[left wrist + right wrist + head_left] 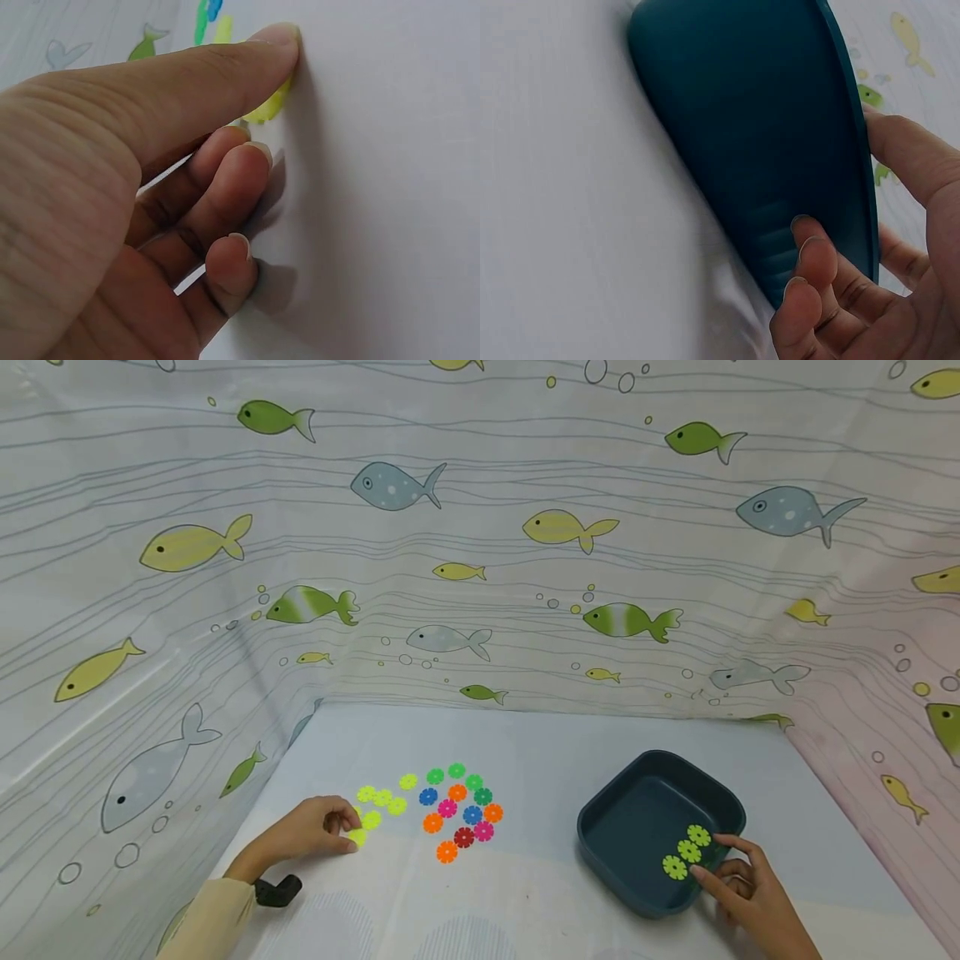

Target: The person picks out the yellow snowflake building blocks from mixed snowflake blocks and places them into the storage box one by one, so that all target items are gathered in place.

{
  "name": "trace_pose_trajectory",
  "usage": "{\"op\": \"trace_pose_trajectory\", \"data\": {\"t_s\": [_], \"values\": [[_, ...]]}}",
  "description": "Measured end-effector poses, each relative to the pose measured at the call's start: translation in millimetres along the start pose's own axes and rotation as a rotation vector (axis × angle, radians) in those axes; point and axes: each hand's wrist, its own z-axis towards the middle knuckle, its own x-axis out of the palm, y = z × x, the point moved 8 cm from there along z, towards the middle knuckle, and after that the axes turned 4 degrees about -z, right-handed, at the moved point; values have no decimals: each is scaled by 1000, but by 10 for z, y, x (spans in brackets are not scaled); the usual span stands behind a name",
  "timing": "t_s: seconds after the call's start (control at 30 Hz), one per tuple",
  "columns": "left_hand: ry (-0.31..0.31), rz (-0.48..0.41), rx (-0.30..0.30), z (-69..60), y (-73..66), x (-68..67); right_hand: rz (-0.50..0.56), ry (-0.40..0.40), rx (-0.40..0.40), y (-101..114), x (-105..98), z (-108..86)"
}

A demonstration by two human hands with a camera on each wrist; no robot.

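In the head view my left hand (318, 828) is at the left end of a group of yellow notched interlocking discs (383, 797) on the table. Its thumb and index finger pinch a yellow disc (357, 837) there. The left wrist view has the thumb covering most of that yellow disc (264, 112), with the other fingers curled near the tabletop. My right hand (750, 889) grips the near right wall of a dark blue basin (630, 827), two digits over the rim, the others curled against the outside. Beside those fingertips, inside the basin, three yellow-green discs (689, 851) lie in a row.
Orange, green, blue, pink and dark red discs (447, 808) lie flat between the left hand and the basin. A white cloth covers the table (540, 877). Fish-printed sheeting (510, 610) rises behind and on both sides. A black band (279, 891) sits at the left wrist.
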Motion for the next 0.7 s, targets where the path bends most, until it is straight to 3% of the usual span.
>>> {"op": "trace_pose_trajectory", "data": {"t_s": [0.2, 0.43, 0.7], "values": [[6, -28, -25, 15, 30, -5, -2, 4, 11, -13, -3, 16], [5, -160, -41, 21, 61, -31, -18, 15, -10, -24, 2, 37], [59, -253, -46, 82, -4, 4, -4, 20, 22, -63, 6, 27]]}}
